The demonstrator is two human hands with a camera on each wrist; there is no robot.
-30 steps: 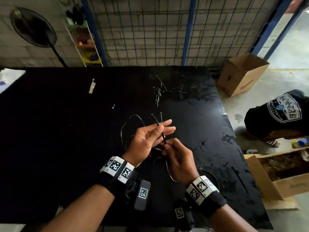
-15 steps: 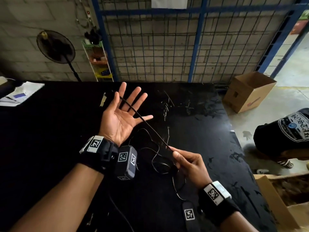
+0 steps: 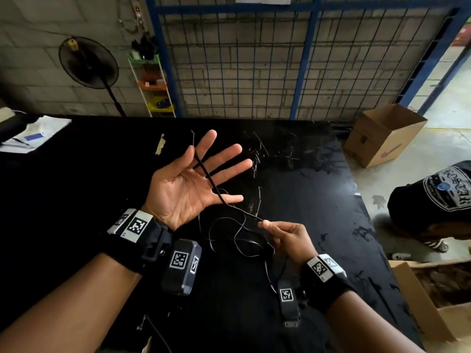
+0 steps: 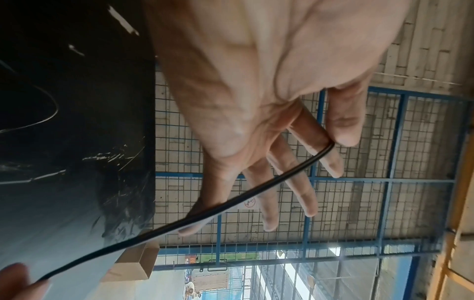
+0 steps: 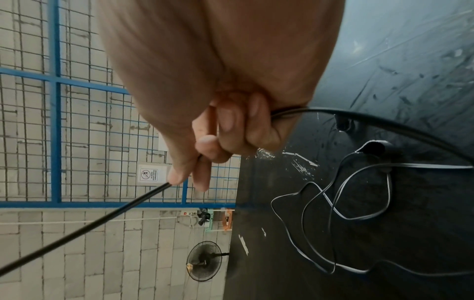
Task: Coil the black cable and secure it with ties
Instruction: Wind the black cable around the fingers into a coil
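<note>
A thin black cable [image 3: 215,188] runs taut from my left hand [image 3: 204,169] down to my right hand [image 3: 265,223]. The left hand is held palm up with fingers spread and straight; the cable [image 4: 231,201] hooks through the gap between thumb and index finger, and its short end sticks up behind. The right hand [image 5: 184,174] pinches the cable [image 5: 102,219] between thumb and index finger, with more cable running back through the curled fingers. The rest lies in loose tangled loops [image 3: 242,242] on the black table [image 3: 76,200], between my wrists. I can pick out no ties.
A scrap of tape [image 3: 160,144] lies on the table's far side and papers [image 3: 33,135] at its far left. Right of the table are an open cardboard box [image 3: 382,133], a second box [image 3: 433,289] and a crouching person [image 3: 433,200]. Behind stand a wire fence [image 3: 254,59] and a fan [image 3: 88,62].
One second ago both hands worked close together over the table. The left hand has since risen and opened palm up, and the cable now stretches taut between the hands.
</note>
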